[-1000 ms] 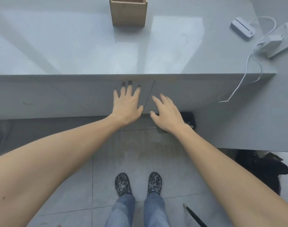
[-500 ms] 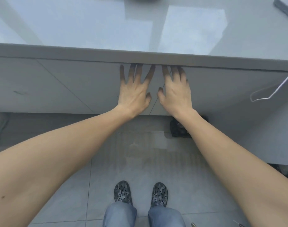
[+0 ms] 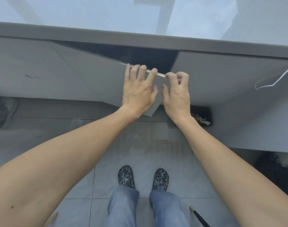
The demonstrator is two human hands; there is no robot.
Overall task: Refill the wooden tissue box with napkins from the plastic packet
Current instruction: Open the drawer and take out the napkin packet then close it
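Neither the wooden tissue box nor the plastic packet is in view. A grey cabinet door (image 3: 99, 76) under the counter stands partly swung out towards me, with a dark gap (image 3: 148, 56) behind its top edge. My left hand (image 3: 138, 90) lies on the door's front with its fingertips hooked over that edge. At the door's upper right corner, my right hand (image 3: 176, 94) curls its fingers around the edge. Nothing inside the cabinet can be made out.
The grey countertop's front edge (image 3: 140, 36) runs across above the door. A white cable (image 3: 270, 81) hangs over it at the right. On the floor are a dark object (image 3: 203, 112) behind my right wrist, a black bag (image 3: 270, 169) and a thin black rod (image 3: 199, 215).
My hands went from flat against the cabinet front to gripping the door's top edge, and the door has swung outward. The view tilted down, so the wooden box left the frame.
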